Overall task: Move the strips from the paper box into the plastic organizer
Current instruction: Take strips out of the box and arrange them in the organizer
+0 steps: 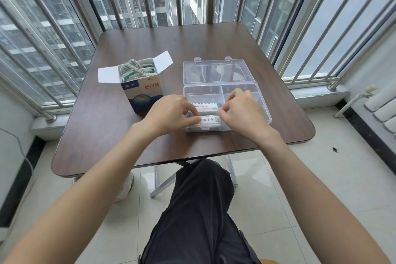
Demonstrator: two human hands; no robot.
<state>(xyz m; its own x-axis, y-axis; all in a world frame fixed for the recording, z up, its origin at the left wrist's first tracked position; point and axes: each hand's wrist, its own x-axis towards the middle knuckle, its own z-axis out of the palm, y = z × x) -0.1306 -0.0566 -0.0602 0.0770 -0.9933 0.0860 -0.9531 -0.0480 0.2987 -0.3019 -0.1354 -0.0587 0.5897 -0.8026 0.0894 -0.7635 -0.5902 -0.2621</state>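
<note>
now | strips (207, 119) lengthwise left-right | both hands pinch ends

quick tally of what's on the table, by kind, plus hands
Paper box, open, packed with strips too bunched to count: 1
Plastic organizer, lid open: 1
Strip stacks in the organizer's near-left compartment: 2
Hands over the organizer, left hand and right hand, fingers pinching the nearer stack: 2
Total: 6
</note>
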